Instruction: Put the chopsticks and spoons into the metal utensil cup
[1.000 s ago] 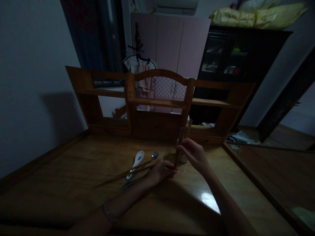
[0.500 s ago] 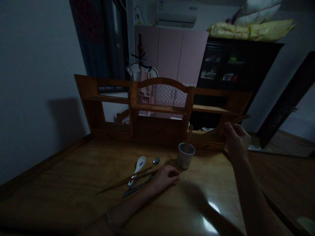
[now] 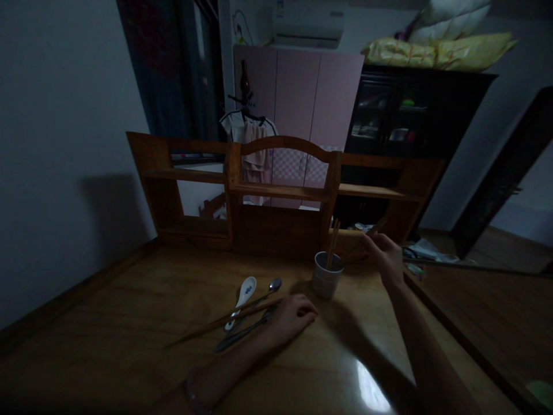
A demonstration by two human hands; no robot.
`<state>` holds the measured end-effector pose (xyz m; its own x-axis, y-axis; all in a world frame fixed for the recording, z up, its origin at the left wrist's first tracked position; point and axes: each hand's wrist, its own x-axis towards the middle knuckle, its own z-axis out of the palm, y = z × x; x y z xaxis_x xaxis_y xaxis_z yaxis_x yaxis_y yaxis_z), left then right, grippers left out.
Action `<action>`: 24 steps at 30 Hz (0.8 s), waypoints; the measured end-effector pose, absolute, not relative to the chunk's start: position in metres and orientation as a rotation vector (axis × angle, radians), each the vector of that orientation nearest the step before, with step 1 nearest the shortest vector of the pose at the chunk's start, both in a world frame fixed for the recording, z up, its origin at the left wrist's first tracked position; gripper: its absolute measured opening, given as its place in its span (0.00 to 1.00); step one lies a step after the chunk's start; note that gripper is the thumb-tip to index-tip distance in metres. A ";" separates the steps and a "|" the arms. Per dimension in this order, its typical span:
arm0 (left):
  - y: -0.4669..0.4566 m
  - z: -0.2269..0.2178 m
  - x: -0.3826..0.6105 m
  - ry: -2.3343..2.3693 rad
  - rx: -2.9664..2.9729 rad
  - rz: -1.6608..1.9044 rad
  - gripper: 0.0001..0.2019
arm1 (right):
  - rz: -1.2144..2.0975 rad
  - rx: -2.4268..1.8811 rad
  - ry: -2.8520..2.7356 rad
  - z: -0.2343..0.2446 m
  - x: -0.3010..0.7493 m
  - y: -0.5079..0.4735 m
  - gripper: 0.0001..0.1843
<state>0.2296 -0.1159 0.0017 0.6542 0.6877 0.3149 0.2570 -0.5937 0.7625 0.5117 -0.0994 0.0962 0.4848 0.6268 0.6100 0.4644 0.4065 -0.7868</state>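
Note:
My right hand (image 3: 384, 256) pinches slender wooden chopsticks (image 3: 359, 246), slanted with the lower end close to the cup's right rim; whether it is one stick or two is hard to tell. The grey-white cup (image 3: 326, 282) stands upright with other chopsticks (image 3: 332, 245) leaning in it. My left hand (image 3: 294, 317) rests on the table left of the cup, loosely curled, thumb and fingers a little apart, nothing visible between them. By its wrist lie wooden chopsticks (image 3: 216, 323), a white ceramic spoon (image 3: 246, 290), a metal spoon (image 3: 275, 283) and a dark metal utensil (image 3: 235, 340), partly hidden.
A wooden shelf rack (image 3: 280, 190) runs along the table's back edge. At left is a wall (image 3: 64, 173). The wooden table (image 3: 129, 300) ends at a right edge beyond my right arm. Pink cabinets (image 3: 298, 98) and a dark cabinet (image 3: 415, 127) stand behind.
My right hand has moved left and down with the chopsticks, bringing them nearer the cup and more steeply tilted. My left hand stays about where it was.

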 end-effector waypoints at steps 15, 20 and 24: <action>-0.115 -0.002 0.229 0.715 2.215 0.784 0.08 | 0.386 -1.266 -1.275 0.076 0.496 -0.087 0.24; -0.115 -0.003 0.229 0.707 2.223 0.785 0.09 | 0.362 -1.275 -1.280 0.073 0.495 -0.084 0.24; -0.116 -0.003 0.228 0.701 2.226 0.802 0.09 | 0.329 -1.308 -1.274 0.068 0.496 -0.081 0.26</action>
